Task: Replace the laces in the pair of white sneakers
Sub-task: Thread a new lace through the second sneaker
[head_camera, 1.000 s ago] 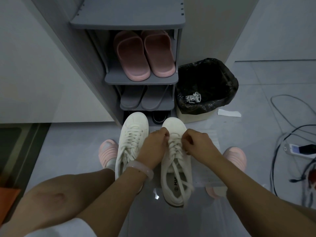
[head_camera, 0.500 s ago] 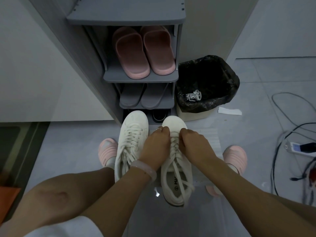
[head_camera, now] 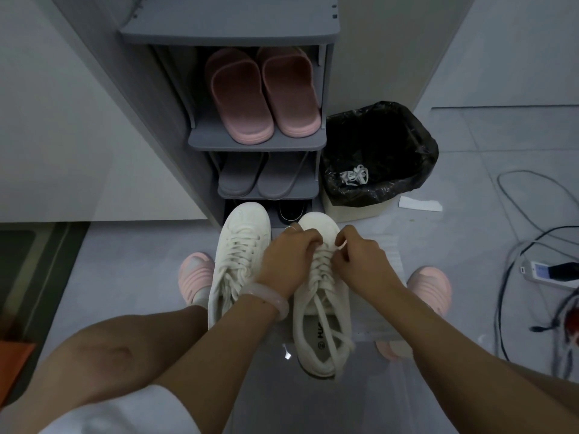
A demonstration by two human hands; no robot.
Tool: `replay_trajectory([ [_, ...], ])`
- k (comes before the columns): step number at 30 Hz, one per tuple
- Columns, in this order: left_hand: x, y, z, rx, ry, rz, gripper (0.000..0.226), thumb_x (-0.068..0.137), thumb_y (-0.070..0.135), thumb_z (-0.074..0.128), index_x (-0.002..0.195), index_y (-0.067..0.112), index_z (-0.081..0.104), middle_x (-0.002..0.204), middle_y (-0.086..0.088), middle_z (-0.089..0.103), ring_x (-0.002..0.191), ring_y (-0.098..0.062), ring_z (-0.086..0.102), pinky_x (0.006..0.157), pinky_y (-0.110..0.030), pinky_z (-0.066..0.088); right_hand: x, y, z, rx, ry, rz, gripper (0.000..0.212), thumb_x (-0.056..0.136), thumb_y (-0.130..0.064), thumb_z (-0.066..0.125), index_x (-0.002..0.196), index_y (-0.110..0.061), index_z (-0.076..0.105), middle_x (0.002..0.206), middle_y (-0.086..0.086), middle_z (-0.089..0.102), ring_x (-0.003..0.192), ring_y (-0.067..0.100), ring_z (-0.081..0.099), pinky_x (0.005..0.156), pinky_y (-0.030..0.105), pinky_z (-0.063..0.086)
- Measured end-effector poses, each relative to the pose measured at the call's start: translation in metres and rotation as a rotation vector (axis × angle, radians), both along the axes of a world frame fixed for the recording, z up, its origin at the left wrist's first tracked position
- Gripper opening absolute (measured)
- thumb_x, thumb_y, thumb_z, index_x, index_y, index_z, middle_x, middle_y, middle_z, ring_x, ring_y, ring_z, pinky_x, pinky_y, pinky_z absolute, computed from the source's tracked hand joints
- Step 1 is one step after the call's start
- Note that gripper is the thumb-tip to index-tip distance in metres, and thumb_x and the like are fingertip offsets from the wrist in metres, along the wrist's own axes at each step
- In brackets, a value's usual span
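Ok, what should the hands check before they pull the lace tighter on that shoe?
1. Both hands pinch the lace: left hand and right hand near the toe end, ok.
2. Right sneaker flat on the floor: ok.
3. Lace ends loose over the heel opening, untied: ok.
4. Lace through every eyelet: cannot tell, hands cover them.
5. Left sneaker already laced: ok.
6. Old laces in the bin: ok.

right hand (head_camera: 360,261) now slightly apart from left hand (head_camera: 289,258), pinching lace (head_camera: 343,244) higher near toe of right sneaker (head_camera: 322,296)
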State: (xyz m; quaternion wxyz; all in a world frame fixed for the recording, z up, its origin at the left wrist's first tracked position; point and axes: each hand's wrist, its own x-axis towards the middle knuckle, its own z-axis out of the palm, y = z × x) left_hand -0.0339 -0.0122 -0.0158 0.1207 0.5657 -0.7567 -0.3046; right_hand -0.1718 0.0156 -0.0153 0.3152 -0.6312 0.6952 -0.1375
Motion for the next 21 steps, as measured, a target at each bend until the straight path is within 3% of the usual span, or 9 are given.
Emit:
replay_trajectory([
  [6,-0.011,-0.01,0.0,0.075,-0.13,-0.075,0.019,0.091,0.017,0.052,0.107,0.01,0.059,0.115,-0.009,0.048,0.104,-0.024,0.052,0.086,-0.033,0.043,-0.001,0.004,-0.005,-0.002,0.019,0.016,0.018,0.089,-0.014,0.048,0.107,-0.011,0.046,0.074,0.0,0.052,0.07,0.019,0.049,0.053,0.025,0.028],
  [12,-0.016,0.002,0.002,-0.076,-0.207,-0.07,0.019,0.089,0.0,0.037,0.105,0.009,0.044,0.109,-0.012,0.043,0.09,-0.03,0.052,0.065,-0.033,0.038,0.0,0.005,-0.008,-0.059,0.041,0.023,0.017,0.091,-0.015,0.045,0.107,-0.01,0.048,0.075,-0.002,0.048,0.063,0.013,0.042,0.049,0.016,0.023],
  [16,-0.017,0.003,0.001,-0.111,-0.262,-0.07,0.027,0.09,-0.002,0.035,0.113,0.01,0.041,0.116,-0.013,0.041,0.088,-0.028,0.055,0.064,-0.031,0.038,0.001,0.006,-0.009,-0.06,0.03,0.012,0.018,0.091,-0.016,0.045,0.108,-0.011,0.048,0.075,-0.003,0.048,0.062,0.011,0.043,0.048,0.017,0.023],
  [21,-0.013,0.003,0.0,-0.123,-0.234,-0.066,0.02,0.094,0.003,0.037,0.112,0.009,0.042,0.116,-0.012,0.041,0.085,-0.027,0.056,0.066,-0.031,0.042,-0.001,0.008,-0.009,-0.044,-0.017,0.016,0.021,0.09,-0.015,0.047,0.111,-0.011,0.047,0.069,-0.005,0.048,0.06,0.009,0.044,0.049,0.019,0.026],
])
